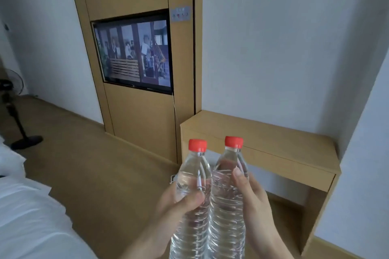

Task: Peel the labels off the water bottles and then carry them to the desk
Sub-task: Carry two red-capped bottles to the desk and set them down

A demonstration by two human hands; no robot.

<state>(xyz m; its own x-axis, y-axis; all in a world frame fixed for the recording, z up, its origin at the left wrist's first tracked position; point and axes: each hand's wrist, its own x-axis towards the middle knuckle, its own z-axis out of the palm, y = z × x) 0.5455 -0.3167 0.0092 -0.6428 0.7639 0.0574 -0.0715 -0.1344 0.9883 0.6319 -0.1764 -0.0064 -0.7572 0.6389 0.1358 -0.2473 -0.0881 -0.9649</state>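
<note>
No text can be read anywhere; the two water bottles (207,195) gripped in the left hand (179,202) and right hand (252,193) bear no labels. Well above the hands, a small wall plate (181,14) carries red marks too blurred to make out

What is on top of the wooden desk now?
The visible top of the desk is bare. Its near left corner is hidden behind the two bottles, not yet set down.

The bottom frame edge cuts off both bottles' (189,227) bases, and the television (134,54) picture is blurred.
</note>
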